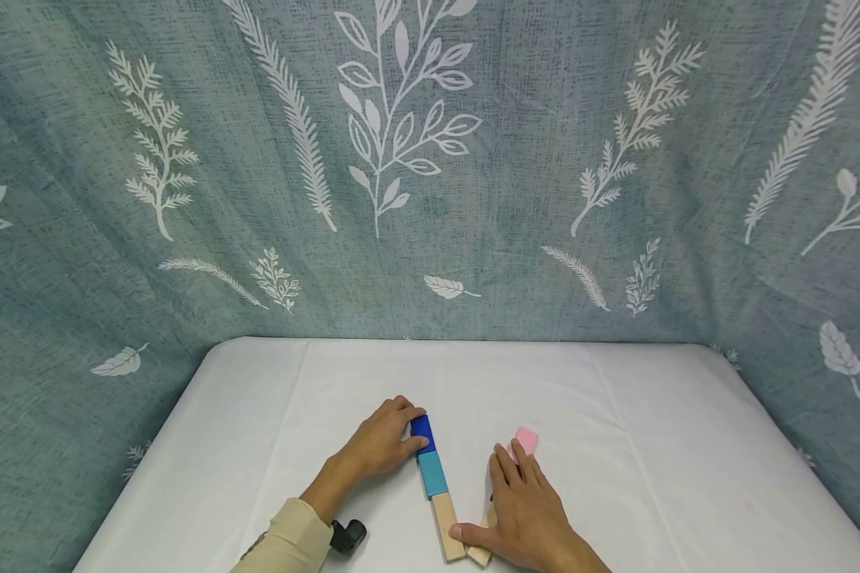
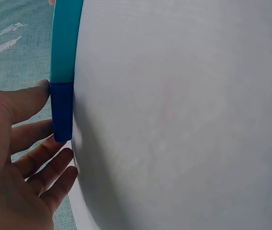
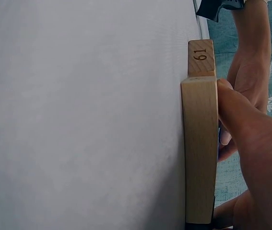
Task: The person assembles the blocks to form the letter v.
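Note:
A row of blocks lies on the white cloth in the head view: a dark blue block (image 1: 423, 434) at the far end, a teal block (image 1: 432, 474), then a plain wooden block (image 1: 446, 525). My left hand (image 1: 383, 438) holds the dark blue block, thumb near its seam with the teal one and index finger at its far end. My right hand (image 1: 526, 513) spans a second, slanted row, covering much of it. Its thumb rests by the joint of the two rows; its extended fingertips reach a pink block (image 1: 526, 440). The right wrist view shows a long wooden block (image 3: 200, 148) beside the thumb.
A number is printed on the wooden block end (image 3: 201, 55) in the right wrist view. The white table cloth (image 1: 616, 493) reaches back to a green leaf-patterned curtain (image 1: 502, 183). A black device (image 1: 347, 537) sits at the left sleeve.

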